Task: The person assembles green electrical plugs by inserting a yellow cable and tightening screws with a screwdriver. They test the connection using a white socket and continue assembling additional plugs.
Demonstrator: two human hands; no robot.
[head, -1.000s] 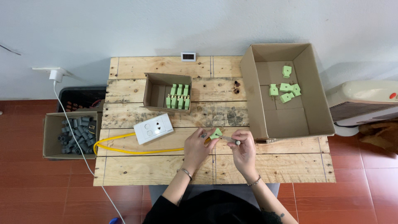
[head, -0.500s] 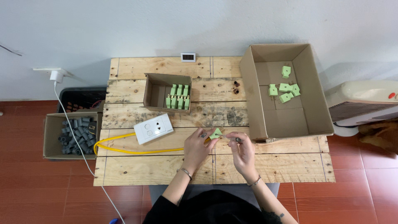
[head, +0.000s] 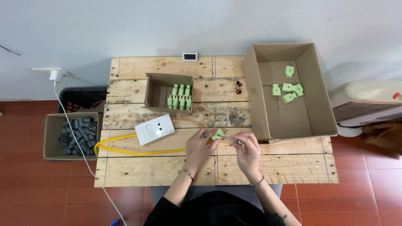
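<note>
- On the floor at the far left, a small cardboard box (head: 53, 138) holds a heap of grey cylindrical parts (head: 77, 136).
- A white socket block (head: 155, 129) with a yellow cable (head: 125, 150) lies on the wooden worktop (head: 167, 171).
- Behind it, an open tray box (head: 151, 91) carries upright rows of green plugs (head: 180, 97).
- The left hand (head: 197, 147) is clamped on a single green plug (head: 217, 134), held just above the worktop's front planks.
- The right hand (head: 248, 151) pinches a slim screwdriver-like tool (head: 231, 139), its tip at the plug; the step in hand looks like working a screw on the plug, and it calls for a steady hold and fine turning.
- At the right, a large cardboard box (head: 318, 104) contains five loose green plugs (head: 288, 88).
</note>
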